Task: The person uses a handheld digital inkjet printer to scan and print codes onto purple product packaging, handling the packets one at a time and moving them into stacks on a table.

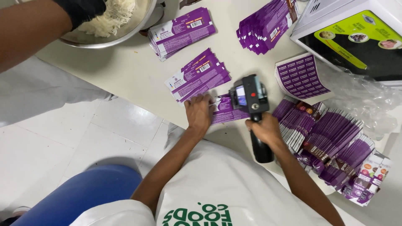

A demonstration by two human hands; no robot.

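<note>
A pale worktop carries everything, its near edge running slantwise from the left towards the lower right. At its far right corner stands a white box with a green and black printed face, and crumpled clear plastic lies just beside it. At the far left edge sits a steel bowl of shredded white stuff, where another person's black-gloved hand reaches in. Along the right edge a big fanned heap of purple flat cartons spills towards the near corner. Smaller purple stacks lie across the middle and far side: one stack near the bowl, one at the far edge, one towards the near edge. A sheet of purple labels lies before the box. The right hand is clamped around the black grip of a handheld printer, its head pressed onto a purple carton at the near edge. The left hand lies flat, fingers spread, holding that carton down
</note>
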